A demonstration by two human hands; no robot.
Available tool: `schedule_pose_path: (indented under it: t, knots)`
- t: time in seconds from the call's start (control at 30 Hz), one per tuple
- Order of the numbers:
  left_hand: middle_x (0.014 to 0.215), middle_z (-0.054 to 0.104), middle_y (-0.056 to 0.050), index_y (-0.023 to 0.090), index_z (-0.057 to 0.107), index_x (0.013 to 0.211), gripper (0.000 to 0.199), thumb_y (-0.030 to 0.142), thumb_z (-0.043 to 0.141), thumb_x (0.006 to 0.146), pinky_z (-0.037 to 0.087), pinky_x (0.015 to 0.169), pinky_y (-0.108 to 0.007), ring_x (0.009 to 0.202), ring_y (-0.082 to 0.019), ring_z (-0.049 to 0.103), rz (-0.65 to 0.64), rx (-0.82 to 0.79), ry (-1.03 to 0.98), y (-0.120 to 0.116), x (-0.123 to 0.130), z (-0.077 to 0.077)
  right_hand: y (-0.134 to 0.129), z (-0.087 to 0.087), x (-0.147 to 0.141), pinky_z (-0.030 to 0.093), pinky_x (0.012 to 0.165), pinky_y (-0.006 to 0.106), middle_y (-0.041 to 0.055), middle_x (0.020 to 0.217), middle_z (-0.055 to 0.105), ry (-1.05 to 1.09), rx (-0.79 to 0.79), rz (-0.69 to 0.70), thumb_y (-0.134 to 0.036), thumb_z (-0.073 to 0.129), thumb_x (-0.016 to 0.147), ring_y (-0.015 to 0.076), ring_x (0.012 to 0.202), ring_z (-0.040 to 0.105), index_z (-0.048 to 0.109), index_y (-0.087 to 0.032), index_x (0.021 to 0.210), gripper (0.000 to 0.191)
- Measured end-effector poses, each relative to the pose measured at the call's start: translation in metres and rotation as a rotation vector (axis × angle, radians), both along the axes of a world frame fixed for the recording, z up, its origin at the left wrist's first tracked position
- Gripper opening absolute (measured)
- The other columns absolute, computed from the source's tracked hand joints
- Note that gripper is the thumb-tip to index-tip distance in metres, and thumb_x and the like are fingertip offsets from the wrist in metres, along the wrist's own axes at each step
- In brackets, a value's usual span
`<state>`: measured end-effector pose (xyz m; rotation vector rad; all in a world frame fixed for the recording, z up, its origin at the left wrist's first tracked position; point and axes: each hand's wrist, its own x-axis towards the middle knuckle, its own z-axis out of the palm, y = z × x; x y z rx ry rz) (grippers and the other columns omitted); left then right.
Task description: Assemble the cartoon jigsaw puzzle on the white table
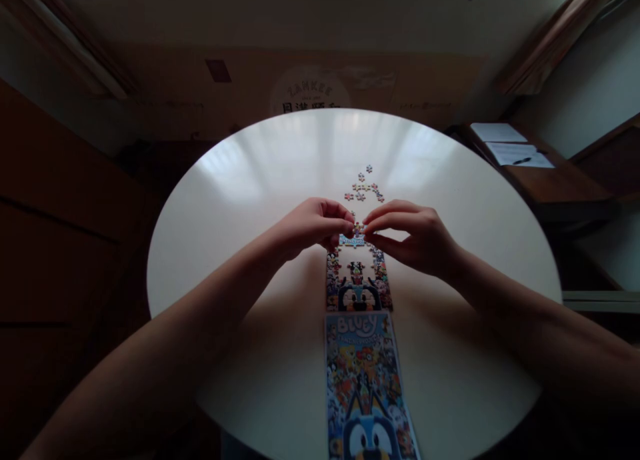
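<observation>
A small puzzle piece (358,230) shows between the fingertips of both my hands, above the upper end of a partly assembled jigsaw puzzle (359,293). My left hand (325,223) pinches it from the left, thumb and fingers together. From the right, my right hand (407,230) closes thumb and fingertips on it. The puzzle has joined side edges and a blue dog's face at its lower end, with a gap in the middle where white table shows. Below it lies the reference picture (367,387), headed "BLUEY". My fingers partly hide the puzzle's top strip.
Several loose puzzle pieces (366,187) lie scattered on the round white table (200,247) beyond my hands. At the right, a brown side table (565,183) holds papers (520,155) and a pen (523,161). A wall with a printed banner stands behind.
</observation>
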<state>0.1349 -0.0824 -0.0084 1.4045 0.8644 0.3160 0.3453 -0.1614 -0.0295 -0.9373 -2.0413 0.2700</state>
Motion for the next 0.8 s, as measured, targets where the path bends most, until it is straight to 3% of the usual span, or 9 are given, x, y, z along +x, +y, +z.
schedule_pose_path:
  t: [0.2,0.5,0.6,0.8]
  knots:
    - [0.067,0.063,0.000,0.014,0.067,0.079,0.011,0.020,0.074,0.072,0.049,0.054,-0.024,0.053,-0.008,0.054,-0.047,0.010,0.017,0.001,0.002,-0.005,-0.001,0.001,-0.002,0.060,0.079,0.034,0.0001,0.092,0.077,-0.033,-0.043,0.013,-0.023,0.071,0.088,0.0176,0.084,0.072,0.078,-0.030,0.093,0.011]
    - [0.074,0.065,-0.002,0.016,0.063,0.088,0.017,0.022,0.072,0.075,0.044,0.053,-0.024,0.057,-0.008,0.054,-0.074,0.085,0.010,-0.001,0.003,-0.006,-0.002,0.001,0.000,0.055,0.060,0.028,0.0034,0.090,0.079,-0.003,-0.124,-0.029,-0.021,0.072,0.085,0.0152,0.072,0.070,0.080,-0.022,0.090,0.009]
    - [0.072,0.063,-0.001,0.015,0.062,0.091,0.016,0.022,0.068,0.078,0.038,0.051,-0.022,0.057,-0.008,0.050,-0.117,0.226,0.043,0.001,0.001,-0.006,0.000,0.003,0.005,0.054,0.059,0.027,0.0041,0.088,0.079,-0.049,-0.164,-0.009,-0.020,0.073,0.085,0.0133,0.067,0.068,0.080,-0.020,0.089,0.008]
    - [0.076,0.064,-0.003,0.017,0.065,0.085,0.012,0.028,0.066,0.081,0.041,0.061,-0.026,0.068,-0.013,0.055,-0.203,0.739,0.302,0.009,-0.013,-0.004,0.006,0.000,0.015,0.057,0.066,0.026,0.0045,0.087,0.079,-0.146,-0.208,0.100,-0.024,0.073,0.086,0.0141,0.073,0.070,0.080,-0.021,0.089,0.008]
